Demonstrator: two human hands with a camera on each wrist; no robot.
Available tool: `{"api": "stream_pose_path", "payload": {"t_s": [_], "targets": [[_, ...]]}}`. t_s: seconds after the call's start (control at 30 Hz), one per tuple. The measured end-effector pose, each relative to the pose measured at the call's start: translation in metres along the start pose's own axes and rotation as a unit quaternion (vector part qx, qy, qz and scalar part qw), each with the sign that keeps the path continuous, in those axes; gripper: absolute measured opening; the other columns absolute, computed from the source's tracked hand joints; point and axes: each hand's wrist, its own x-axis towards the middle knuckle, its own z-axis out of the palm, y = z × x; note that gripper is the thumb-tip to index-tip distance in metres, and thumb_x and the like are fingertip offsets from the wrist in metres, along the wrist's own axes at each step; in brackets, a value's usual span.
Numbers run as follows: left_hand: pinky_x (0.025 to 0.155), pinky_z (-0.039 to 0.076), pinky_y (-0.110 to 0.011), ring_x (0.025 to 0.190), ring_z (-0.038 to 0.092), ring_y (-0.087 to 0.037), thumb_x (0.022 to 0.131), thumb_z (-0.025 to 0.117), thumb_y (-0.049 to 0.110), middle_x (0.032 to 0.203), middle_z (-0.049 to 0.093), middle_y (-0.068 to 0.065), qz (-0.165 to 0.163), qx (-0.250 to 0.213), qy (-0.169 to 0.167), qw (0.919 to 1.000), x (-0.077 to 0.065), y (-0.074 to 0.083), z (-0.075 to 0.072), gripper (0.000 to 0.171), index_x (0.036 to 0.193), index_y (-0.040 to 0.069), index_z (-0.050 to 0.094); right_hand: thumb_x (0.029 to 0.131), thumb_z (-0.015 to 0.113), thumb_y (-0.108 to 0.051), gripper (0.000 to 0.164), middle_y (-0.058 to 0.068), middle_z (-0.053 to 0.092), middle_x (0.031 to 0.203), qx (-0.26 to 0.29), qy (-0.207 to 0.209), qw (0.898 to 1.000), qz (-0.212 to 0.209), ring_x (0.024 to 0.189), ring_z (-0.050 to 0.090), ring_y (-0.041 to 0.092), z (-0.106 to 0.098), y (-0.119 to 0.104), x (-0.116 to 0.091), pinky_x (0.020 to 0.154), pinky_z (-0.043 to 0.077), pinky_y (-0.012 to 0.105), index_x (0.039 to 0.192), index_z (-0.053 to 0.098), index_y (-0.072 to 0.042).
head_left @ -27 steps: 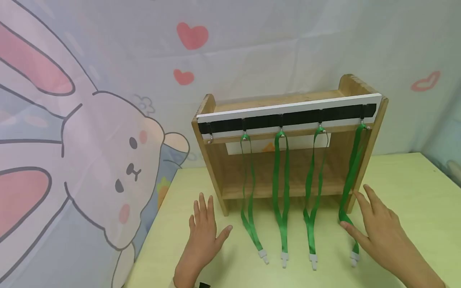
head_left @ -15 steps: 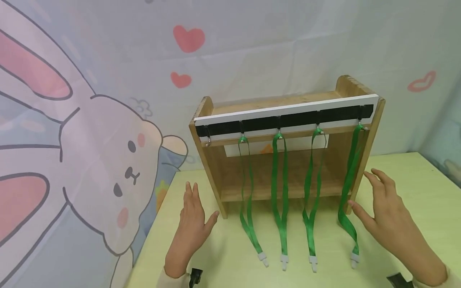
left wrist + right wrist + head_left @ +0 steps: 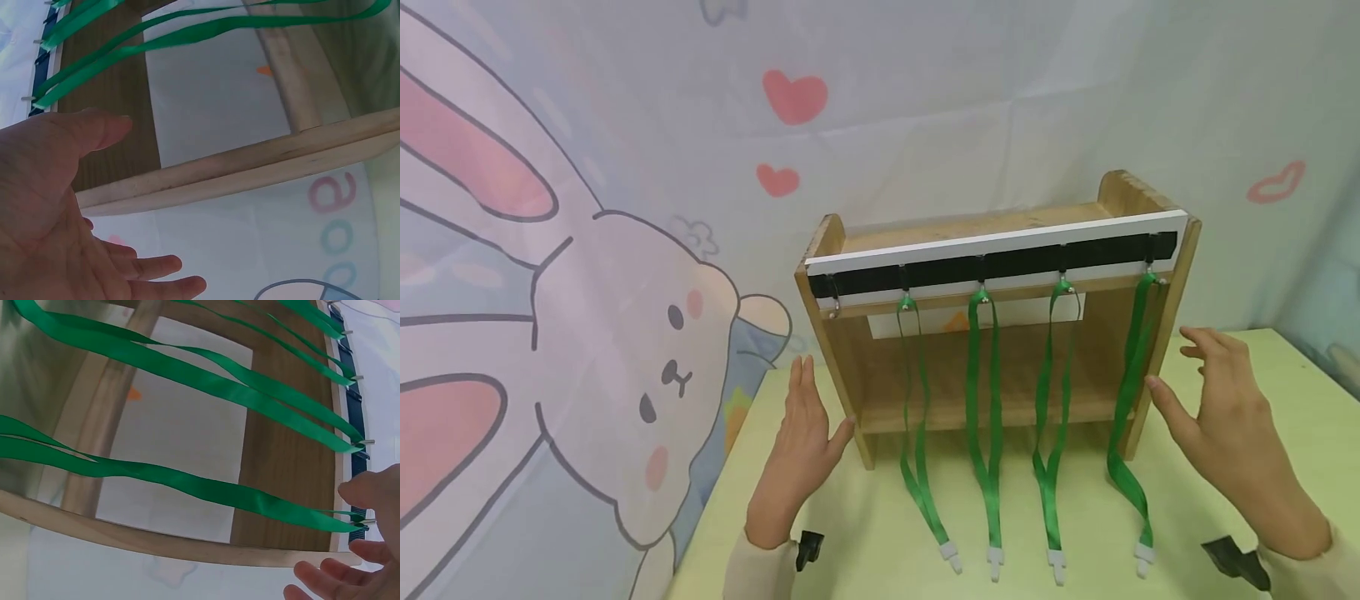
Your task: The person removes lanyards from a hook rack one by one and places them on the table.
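Several green lanyards hang in loops from metal hooks along the front of a wooden shelf (image 3: 1131, 193), their white plastic clips (image 3: 1057, 567) lying toward the table's front. The leftmost hook (image 3: 834, 310) carries no lanyard. My left hand (image 3: 797, 454) is held up beside the shelf's left side, fingers extended, thumb apart and palm turned inward. On the other side, my right hand (image 3: 1232, 408) hovers with fingers lightly bent, close to the rightmost lanyard (image 3: 1129, 383). In the right wrist view, its thumb and fingers flank that lanyard's hook end (image 3: 337, 523). Neither hand holds anything.
A white strip with a black band (image 3: 940, 271) runs across the shelf's upper front and bears the hooks. The shelf stands on a pale yellow table (image 3: 1247, 367). Behind hangs a cloth printed with a rabbit (image 3: 625, 358) and hearts.
Both hands have drawn apart, away from the lanyards, and risen in the view. The right hand has left the lowest part of the rightmost lanyard. The lanyards still hang on their hooks.
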Motion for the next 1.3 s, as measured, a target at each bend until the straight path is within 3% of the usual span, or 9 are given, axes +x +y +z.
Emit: {"api": "stream_pose_path", "payload": {"t_s": [0.07,0.17,0.3,0.43,0.53,0.67,0.93,1.13,1.3], "targets": [[0.106,0.032,-0.069,0.146,0.016,-0.052,0.099,0.066,0.021,0.164,-0.003,-0.028,0.0,-0.009,0.005,0.9999,0.008,-0.001,-0.004,0.097,0.157,-0.001,-0.009,0.101,0.04,-0.062,0.083,0.036,0.047,0.128,0.013,0.02,1.0,0.008,0.104,0.054,0.047,0.0,0.0,0.006,0.091,0.044,0.027,0.142,0.042,0.01],[0.109,0.032,-0.065,0.146,0.018,-0.05,0.099,0.067,0.017,0.162,0.004,-0.029,0.002,-0.027,0.015,0.9995,0.018,-0.002,-0.013,0.095,0.157,-0.002,-0.006,0.103,0.051,-0.048,0.069,0.037,0.05,0.125,0.032,0.05,0.998,0.015,0.104,0.053,0.048,0.001,0.0,0.014,0.092,0.027,0.007,0.137,0.047,0.013],[0.11,0.034,-0.06,0.146,0.022,-0.046,0.1,0.065,0.019,0.161,0.011,-0.028,-0.011,-0.063,0.008,0.9979,0.028,-0.005,-0.023,0.091,0.159,-0.001,-0.002,0.098,0.063,-0.017,0.049,0.036,0.052,0.121,0.043,0.079,0.995,0.037,0.104,0.054,0.047,0.004,-0.004,0.024,0.089,0.029,0.006,0.134,0.05,0.013],[0.11,0.035,-0.06,0.143,0.029,-0.047,0.102,0.063,0.021,0.16,0.014,-0.028,-0.04,-0.1,-0.001,0.9942,0.032,-0.005,-0.025,0.09,0.159,0.002,-0.003,0.089,0.07,0.0,0.047,0.034,0.056,0.117,0.051,0.11,0.99,0.069,0.1,0.056,0.04,0.01,-0.009,0.033,0.086,0.033,0.005,0.131,0.053,0.013],[0.103,0.041,-0.06,0.137,0.038,-0.047,0.101,0.065,0.021,0.157,0.019,-0.027,-0.06,-0.123,0.009,0.9906,0.036,-0.001,-0.024,0.09,0.157,0.003,-0.003,0.086,0.073,0.002,0.048,0.032,0.058,0.116,0.052,0.138,0.984,0.096,0.095,0.058,0.014,0.016,-0.013,0.038,0.082,0.036,0.005,0.129,0.055,0.012],[0.097,0.045,-0.057,0.127,0.043,-0.044,0.1,0.066,0.016,0.146,0.024,-0.026,-0.076,-0.157,0.038,0.9839,0.039,0.006,-0.019,0.08,0.148,0.002,0.004,0.086,0.076,-0.003,0.044,0.029,0.061,0.112,0.05,0.158,0.977,0.132,0.09,0.048,-0.013,0.022,-0.018,0.045,0.075,0.038,0.004,0.123,0.058,0.012],[0.091,0.047,-0.051,0.114,0.048,-0.041,0.096,0.067,0.002,0.131,0.035,-0.027,-0.053,-0.182,0.078,0.9788,0.042,0.009,-0.001,0.065,0.137,-0.003,0.016,0.088,0.076,-0.008,0.026,0.023,0.068,0.09,0.019,0.161,0.976,0.145,0.075,0.05,-0.006,0.03,-0.022,0.055,0.067,0.035,0.003,0.101,0.066,0.012],[0.084,0.05,-0.049,0.108,0.053,-0.041,0.098,0.063,-0.001,0.131,0.038,-0.027,-0.031,-0.173,0.084,0.9809,0.046,0.01,0.005,0.062,0.139,0.0,0.017,0.092,0.068,-0.004,0.017,0.025,0.07,0.083,0.016,0.162,0.975,0.148,0.071,0.043,-0.023,0.027,-0.025,0.058,0.067,0.033,0.006,0.096,0.069,0.012],[0.082,0.052,-0.048,0.103,0.054,-0.038,0.099,0.058,-0.004,0.13,0.041,-0.027,-0.019,-0.165,0.09,0.9821,0.046,0.01,0.007,0.06,0.14,0.002,0.016,0.093,0.066,-0.002,0.016,0.026,0.07,0.082,0.015,0.165,0.977,0.132,0.072,0.04,-0.027,0.024,-0.026,0.06,0.067,0.033,0.004,0.095,0.069,0.014]]}}
